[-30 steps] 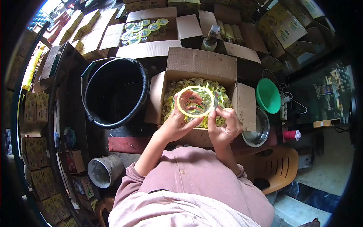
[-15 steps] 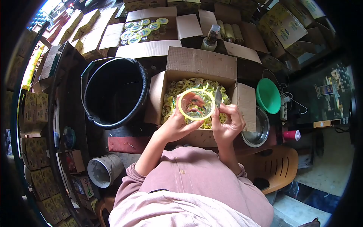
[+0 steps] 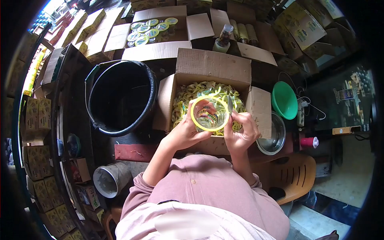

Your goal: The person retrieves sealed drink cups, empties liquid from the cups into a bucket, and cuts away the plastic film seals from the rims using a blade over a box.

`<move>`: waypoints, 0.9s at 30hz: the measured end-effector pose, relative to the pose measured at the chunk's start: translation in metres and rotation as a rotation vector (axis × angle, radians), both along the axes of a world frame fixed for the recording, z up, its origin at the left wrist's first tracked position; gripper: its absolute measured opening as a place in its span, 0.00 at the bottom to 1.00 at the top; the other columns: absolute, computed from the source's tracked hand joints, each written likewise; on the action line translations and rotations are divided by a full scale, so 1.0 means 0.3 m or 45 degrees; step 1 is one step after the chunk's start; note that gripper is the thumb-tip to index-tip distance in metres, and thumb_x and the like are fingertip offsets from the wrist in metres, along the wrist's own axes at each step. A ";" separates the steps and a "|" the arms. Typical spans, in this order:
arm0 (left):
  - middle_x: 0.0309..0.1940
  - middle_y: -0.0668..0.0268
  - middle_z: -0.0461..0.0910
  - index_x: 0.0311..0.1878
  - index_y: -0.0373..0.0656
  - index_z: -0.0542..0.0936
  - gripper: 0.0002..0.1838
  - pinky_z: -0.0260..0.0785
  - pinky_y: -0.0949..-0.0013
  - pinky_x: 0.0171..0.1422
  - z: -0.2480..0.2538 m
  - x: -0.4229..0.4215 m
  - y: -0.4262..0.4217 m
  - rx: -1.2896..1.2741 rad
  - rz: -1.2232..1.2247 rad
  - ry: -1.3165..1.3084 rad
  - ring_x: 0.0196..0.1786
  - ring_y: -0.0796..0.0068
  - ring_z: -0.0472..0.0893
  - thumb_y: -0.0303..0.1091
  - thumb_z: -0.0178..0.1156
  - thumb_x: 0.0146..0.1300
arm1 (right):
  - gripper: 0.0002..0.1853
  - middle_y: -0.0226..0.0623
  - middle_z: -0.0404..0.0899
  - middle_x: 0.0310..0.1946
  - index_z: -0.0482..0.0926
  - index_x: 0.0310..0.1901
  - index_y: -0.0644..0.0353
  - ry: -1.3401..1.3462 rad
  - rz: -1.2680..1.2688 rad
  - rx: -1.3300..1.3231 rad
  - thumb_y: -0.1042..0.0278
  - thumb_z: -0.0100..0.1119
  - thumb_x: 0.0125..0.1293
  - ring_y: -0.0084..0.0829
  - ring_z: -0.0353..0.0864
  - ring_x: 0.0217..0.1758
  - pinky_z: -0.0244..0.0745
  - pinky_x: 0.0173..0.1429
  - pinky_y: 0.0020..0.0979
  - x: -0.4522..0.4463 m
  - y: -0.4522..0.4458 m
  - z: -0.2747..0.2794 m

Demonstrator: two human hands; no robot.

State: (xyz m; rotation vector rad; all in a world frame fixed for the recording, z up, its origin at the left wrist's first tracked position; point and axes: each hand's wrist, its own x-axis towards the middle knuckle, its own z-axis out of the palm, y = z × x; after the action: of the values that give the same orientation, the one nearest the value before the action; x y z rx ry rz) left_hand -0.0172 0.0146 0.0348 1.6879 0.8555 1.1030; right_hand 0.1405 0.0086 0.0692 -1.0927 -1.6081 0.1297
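My left hand (image 3: 185,132) is wrapped round a clear plastic cup (image 3: 211,116) with a yellow rim, its mouth tilted up toward me. Pinched in my right hand (image 3: 244,132) is a small knife (image 3: 230,103) with a flat grey blade, pointing upward right beside the cup's rim. I cannot tell whether the blade touches the rim. Below both hands stands an open cardboard box (image 3: 214,64). It holds a heap of yellow and white plastic trimmings (image 3: 186,96), partly hidden by the cup and my hands.
A black bucket (image 3: 92,100) stands left of the box. To the right are a green basin (image 3: 284,102) and a metal bowl (image 3: 278,146). Behind, another carton (image 3: 160,14) holds several lidded cups (image 3: 148,30). A grey pail (image 3: 108,180) and an orange chair (image 3: 298,176) flank me.
The cup has shifted slightly to the right and down, with my left hand still round it. My right hand and the knife stay nearly in place.
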 end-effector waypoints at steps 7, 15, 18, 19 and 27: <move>0.52 0.55 0.65 0.63 0.38 0.48 0.43 0.63 0.66 0.61 0.015 -0.010 0.012 0.018 -0.025 -0.010 0.54 0.65 0.71 0.27 0.63 0.48 | 0.07 0.36 0.76 0.23 0.76 0.29 0.66 0.065 0.067 -0.051 0.84 0.61 0.46 0.27 0.75 0.26 0.69 0.32 0.24 0.013 0.002 -0.014; 0.53 0.54 0.63 0.63 0.37 0.49 0.43 0.62 0.65 0.62 -0.006 -0.020 0.010 0.144 -0.054 0.124 0.54 0.65 0.71 0.29 0.64 0.47 | 0.08 0.37 0.76 0.24 0.77 0.30 0.65 0.044 0.042 -0.043 0.84 0.61 0.46 0.27 0.77 0.27 0.71 0.32 0.25 0.014 0.010 -0.009; 0.52 0.57 0.63 0.61 0.37 0.54 0.41 0.67 0.66 0.58 0.009 -0.010 0.019 0.106 -0.044 -0.086 0.53 0.67 0.71 0.29 0.66 0.46 | 0.07 0.38 0.78 0.25 0.77 0.29 0.64 0.130 0.082 -0.088 0.83 0.62 0.47 0.30 0.80 0.27 0.73 0.32 0.26 0.014 0.010 -0.024; 0.51 0.58 0.63 0.61 0.37 0.56 0.40 0.68 0.67 0.56 0.013 -0.001 0.019 0.101 -0.031 -0.172 0.53 0.67 0.71 0.28 0.67 0.46 | 0.07 0.38 0.79 0.25 0.77 0.29 0.63 0.145 0.079 -0.082 0.83 0.63 0.47 0.30 0.80 0.28 0.73 0.32 0.26 0.009 0.005 -0.026; 0.49 0.61 0.64 0.58 0.38 0.59 0.38 0.70 0.69 0.53 -0.011 0.018 0.023 0.046 0.044 -0.271 0.53 0.71 0.71 0.25 0.69 0.44 | 0.07 0.35 0.76 0.24 0.76 0.30 0.67 0.123 0.095 -0.095 0.85 0.61 0.47 0.26 0.75 0.28 0.70 0.34 0.23 0.004 -0.015 -0.034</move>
State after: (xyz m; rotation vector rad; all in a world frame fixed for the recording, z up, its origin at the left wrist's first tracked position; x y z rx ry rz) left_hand -0.0118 0.0216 0.0315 1.5565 0.7356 1.3020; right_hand 0.1418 0.0041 0.0589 -1.0679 -1.5683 0.2899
